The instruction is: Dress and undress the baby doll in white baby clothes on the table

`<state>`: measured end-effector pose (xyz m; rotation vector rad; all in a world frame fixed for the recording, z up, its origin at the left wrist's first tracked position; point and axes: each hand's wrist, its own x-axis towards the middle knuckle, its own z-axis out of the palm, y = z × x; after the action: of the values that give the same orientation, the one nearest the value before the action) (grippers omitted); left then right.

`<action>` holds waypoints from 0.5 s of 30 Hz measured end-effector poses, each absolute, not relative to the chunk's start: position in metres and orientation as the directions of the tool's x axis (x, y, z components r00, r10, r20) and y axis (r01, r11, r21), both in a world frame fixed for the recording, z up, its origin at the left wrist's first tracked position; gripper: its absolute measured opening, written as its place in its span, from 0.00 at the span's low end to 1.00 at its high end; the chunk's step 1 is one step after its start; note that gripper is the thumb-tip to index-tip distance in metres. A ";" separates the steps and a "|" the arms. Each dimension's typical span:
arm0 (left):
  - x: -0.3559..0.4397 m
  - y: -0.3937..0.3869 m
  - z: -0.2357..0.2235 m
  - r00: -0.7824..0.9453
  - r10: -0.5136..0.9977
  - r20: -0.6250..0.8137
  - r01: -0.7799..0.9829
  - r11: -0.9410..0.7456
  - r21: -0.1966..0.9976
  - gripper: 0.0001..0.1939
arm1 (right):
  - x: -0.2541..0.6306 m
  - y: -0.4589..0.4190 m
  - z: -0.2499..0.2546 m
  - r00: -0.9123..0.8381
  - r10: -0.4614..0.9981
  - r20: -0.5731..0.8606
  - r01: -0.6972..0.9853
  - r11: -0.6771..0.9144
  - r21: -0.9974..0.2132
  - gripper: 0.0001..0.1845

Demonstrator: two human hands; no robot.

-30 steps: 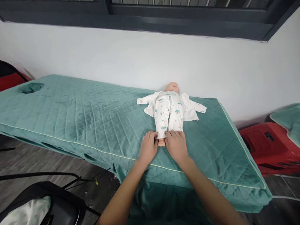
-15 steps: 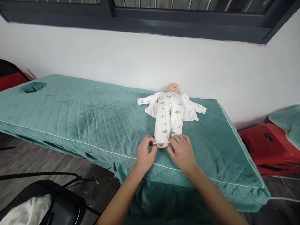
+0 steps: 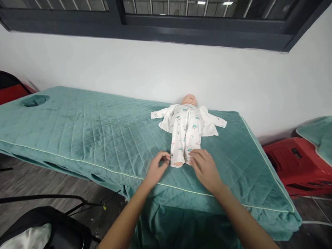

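Observation:
A baby doll (image 3: 189, 99) lies on its back on a green quilted bed, its head toward the wall. It wears a white printed jacket (image 3: 209, 128), spread at the sides with both sleeves out, and white printed trousers (image 3: 177, 138). Toes show at the leg ends. Beside the left leg's cuff is my left hand (image 3: 156, 169), fingers curved and thumb apart, the tips at the cloth's edge. My right hand (image 3: 206, 169) has its thumb and fingers at the cuff of the other leg and seems to pinch it; the fingertips partly hide the grip.
The green bed cover (image 3: 103, 131) has a face hole (image 3: 35, 100) at its far left end. A red plastic stool (image 3: 298, 162) stands to the right. At the lower left, a black chair (image 3: 67, 228) holds a pale cloth (image 3: 32, 238). A white wall (image 3: 129, 65) runs behind the bed.
The trouser legs now lie flatter and more apart, with toes showing at both cuffs. My left hand has come away slightly from its cuff; my right hand has shifted a little rightward.

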<state>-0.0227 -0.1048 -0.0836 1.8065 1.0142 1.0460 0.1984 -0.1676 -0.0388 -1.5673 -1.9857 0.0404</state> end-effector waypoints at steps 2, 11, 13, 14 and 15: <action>-0.024 -0.080 -0.083 0.361 0.893 0.267 0.248 -0.369 0.896 0.11 | 0.220 -0.151 -0.044 -0.023 0.876 0.481 0.859 0.264 -0.439 0.14; 0.020 0.026 -0.090 0.597 0.707 0.379 0.575 -0.707 0.413 0.20 | 0.270 -0.055 -0.079 -0.024 0.947 0.319 0.999 0.031 -0.018 0.17; 0.023 0.036 -0.090 0.659 0.668 0.346 0.550 -0.741 0.384 0.19 | 0.271 -0.048 -0.080 -0.038 0.957 0.288 0.999 0.028 0.042 0.16; 0.024 0.039 -0.090 0.681 0.651 0.336 0.534 -0.755 0.381 0.19 | 0.271 -0.046 -0.080 -0.047 0.959 0.278 0.998 0.033 0.053 0.15; 0.025 0.042 -0.089 0.699 0.636 0.327 0.518 -0.765 0.382 0.19 | 0.272 -0.044 -0.080 -0.055 0.961 0.272 0.998 0.041 0.056 0.14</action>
<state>0.0249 0.0417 -0.0892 2.6484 0.9187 0.6522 0.2719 -0.0441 -0.0800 -2.0423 -2.1450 -0.3443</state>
